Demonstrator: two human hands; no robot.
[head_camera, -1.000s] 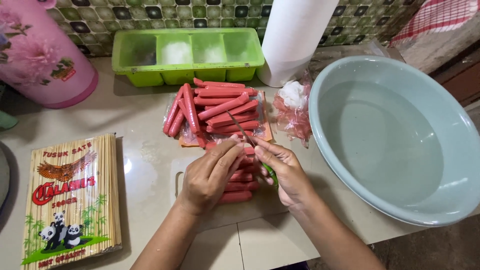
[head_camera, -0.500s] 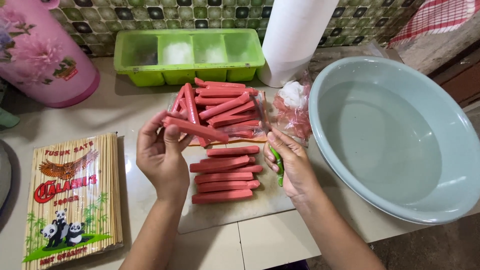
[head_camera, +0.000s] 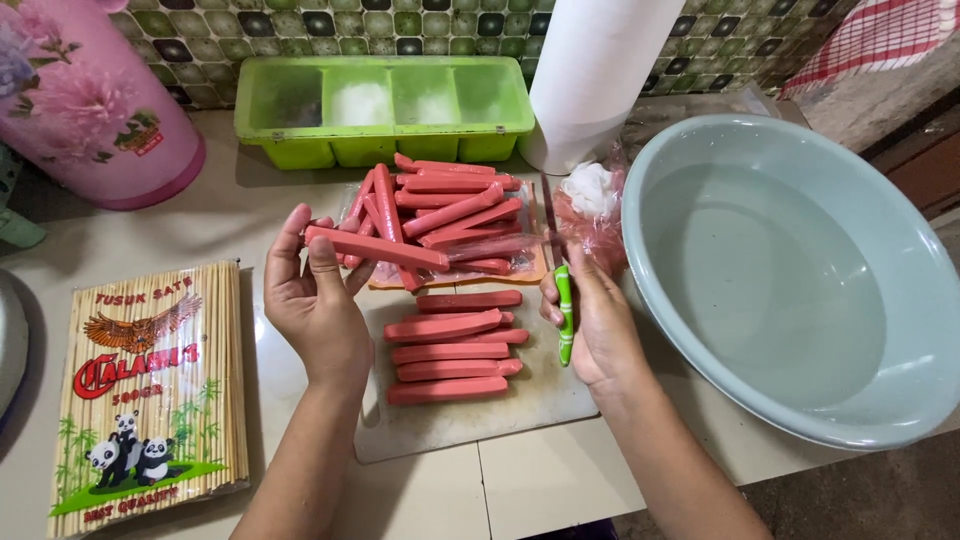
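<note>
left hand (head_camera: 318, 310) pinches one sausage (head_camera: 377, 247); right hand (head_camera: 597, 325) grips green-handled knife (head_camera: 565, 312).
risk: sausage slips; blade hidden, could nick fingers near cutting board (head_camera: 440, 425) row at 9 o'clock.

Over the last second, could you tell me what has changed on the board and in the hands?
The left hand left the board and lifted one sausage over the pile. The right hand drew back to the board's right edge, keeping the green-handled knife. The unwrapped sausages, basin and skewer pack stayed put.
</note>
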